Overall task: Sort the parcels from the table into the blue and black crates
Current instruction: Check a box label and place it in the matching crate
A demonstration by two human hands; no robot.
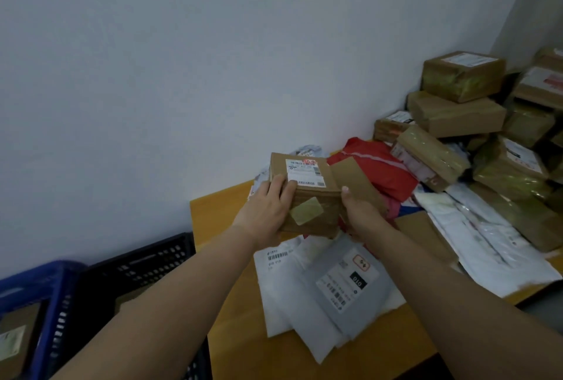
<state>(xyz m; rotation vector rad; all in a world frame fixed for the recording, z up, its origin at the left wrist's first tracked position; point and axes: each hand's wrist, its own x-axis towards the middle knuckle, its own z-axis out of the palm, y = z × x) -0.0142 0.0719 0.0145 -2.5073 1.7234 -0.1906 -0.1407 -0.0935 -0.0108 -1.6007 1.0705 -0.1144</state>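
Two bare forearms fill the lower frame, nearest the camera, reaching up over the yellow wooden table. At far left, below the left forearm, stands the blue plastic crate with a brown box inside, and touching its right side is the black slotted plastic crate; the frame edge and the arm cut off both.

The left hand and the right hand hold a small brown cardboard box between them, lifted above the table. The left fingers curl over its top left corner, just beside a white printed shipping label; a yellowish tape patch sits on the face below them. The right fingers are hidden behind the box, only the thumb showing at its right edge.

Below the fingers lie white and grey plastic mailer bags, with bare table to their left. Right of the right thumb sits a red soft parcel, then a stacked heap of brown taped boxes, running out of frame. Label print is too blurred to read.
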